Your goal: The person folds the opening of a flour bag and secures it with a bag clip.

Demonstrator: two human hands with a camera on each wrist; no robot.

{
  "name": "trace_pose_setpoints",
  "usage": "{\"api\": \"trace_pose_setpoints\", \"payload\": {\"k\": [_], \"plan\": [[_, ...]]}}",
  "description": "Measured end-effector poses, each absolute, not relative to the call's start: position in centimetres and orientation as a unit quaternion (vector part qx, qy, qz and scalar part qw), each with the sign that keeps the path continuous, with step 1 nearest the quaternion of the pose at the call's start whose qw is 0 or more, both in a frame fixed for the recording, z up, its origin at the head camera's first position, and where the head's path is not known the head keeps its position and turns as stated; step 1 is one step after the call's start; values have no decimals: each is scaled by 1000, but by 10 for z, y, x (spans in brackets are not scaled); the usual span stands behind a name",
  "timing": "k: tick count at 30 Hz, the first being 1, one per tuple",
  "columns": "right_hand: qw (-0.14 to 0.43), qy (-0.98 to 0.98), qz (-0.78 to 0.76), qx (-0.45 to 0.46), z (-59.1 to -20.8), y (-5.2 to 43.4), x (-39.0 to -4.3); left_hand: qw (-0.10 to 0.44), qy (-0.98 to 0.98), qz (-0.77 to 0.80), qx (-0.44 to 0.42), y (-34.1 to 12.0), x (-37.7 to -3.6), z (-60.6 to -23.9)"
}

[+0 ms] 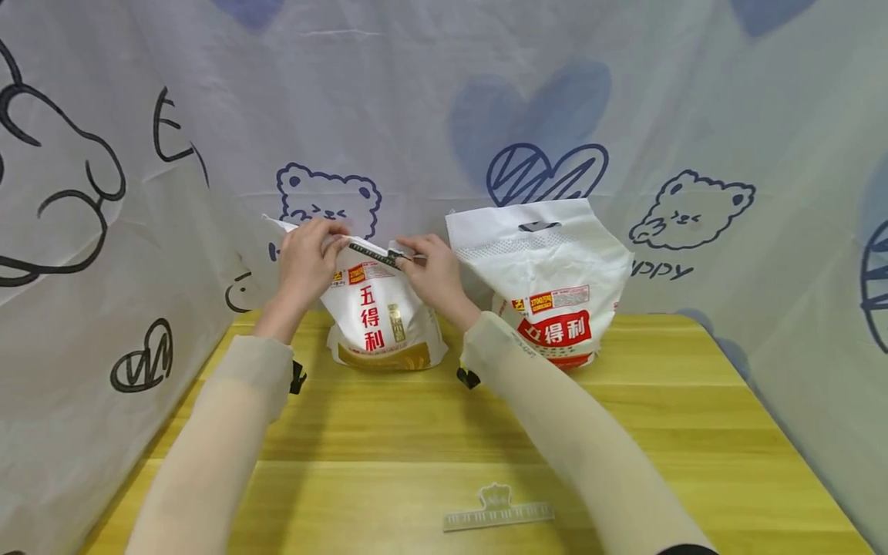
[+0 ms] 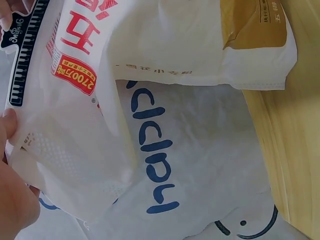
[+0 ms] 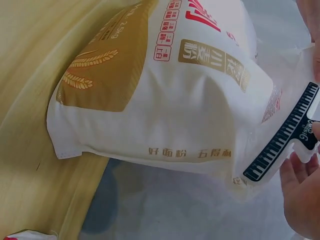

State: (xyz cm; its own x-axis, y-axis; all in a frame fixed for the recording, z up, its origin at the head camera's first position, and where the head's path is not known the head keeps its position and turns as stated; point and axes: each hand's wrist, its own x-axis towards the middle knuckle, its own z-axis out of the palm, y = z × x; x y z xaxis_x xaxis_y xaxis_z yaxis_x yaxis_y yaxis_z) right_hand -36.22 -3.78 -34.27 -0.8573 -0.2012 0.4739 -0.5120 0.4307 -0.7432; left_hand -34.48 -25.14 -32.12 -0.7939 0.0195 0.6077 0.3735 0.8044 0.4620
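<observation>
Right grip pinches piano-printed clip (long, flat).

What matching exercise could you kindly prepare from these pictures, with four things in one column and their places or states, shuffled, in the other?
Things:
1. Black clip
2. Pale clip
3. Red-label bag
4. Left hand

Places or states:
A. Gripping the top edge of the gold-marked bag
B. Standing to the right of the other bag, with a handle slot near its top
C. Lying on the table between the forearms
D. Held by the right hand, along the gold-marked bag's top

Right pairs: 1-D, 2-C, 3-B, 4-A.
</observation>
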Motion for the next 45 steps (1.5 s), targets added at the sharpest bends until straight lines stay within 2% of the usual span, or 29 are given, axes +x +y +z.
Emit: {"api": "trace_pose_setpoints", "payload": {"k": [8,15,28,37,45], "plan": [[133,-825,497,235,-342,-24,-352,304,-898,-296,-113,-247,-341,-324],[130,-807,514,259,-346,-9,-341,337,-887,-290,-128,-240,-336,-327],[194,-734,597,260,-347,20,-309,401,-838,-339,-145,-214,-328,-335],[242,-692,628,260,-346,44,-294,449,-783,-387,-190,-184,-325,-338],[289,-682,624,248,-346,68,-289,453,-756,-417,-221,-152,-326,-336]]}}
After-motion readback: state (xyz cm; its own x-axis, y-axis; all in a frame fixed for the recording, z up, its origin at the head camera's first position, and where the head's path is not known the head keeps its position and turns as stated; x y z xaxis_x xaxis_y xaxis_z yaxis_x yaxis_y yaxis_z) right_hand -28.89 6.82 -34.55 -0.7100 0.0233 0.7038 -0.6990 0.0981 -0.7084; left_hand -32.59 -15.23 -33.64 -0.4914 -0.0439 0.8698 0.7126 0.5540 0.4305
